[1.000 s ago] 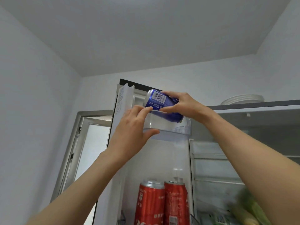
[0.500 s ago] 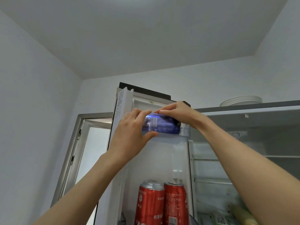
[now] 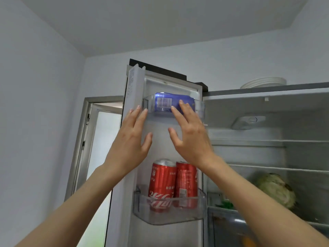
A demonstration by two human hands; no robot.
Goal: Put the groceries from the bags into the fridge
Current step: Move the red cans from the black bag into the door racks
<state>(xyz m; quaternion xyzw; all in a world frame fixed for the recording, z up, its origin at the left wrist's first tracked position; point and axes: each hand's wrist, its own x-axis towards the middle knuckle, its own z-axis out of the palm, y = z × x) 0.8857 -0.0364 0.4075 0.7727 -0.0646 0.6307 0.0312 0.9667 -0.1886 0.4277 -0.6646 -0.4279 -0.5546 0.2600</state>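
We see a barcode on the blue metal can (image 3: pixel 173 103), its numbers too small to read. White brand letters run down two red metal cans (image 3: pixel 171 184), too blurry to spell.

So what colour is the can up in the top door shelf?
Blue, with a white barcode patch; head view.

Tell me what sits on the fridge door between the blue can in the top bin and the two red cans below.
In the head view, only bare white door liner separates the blue can lying sideways from the upright red cans; both open hands hover before it.
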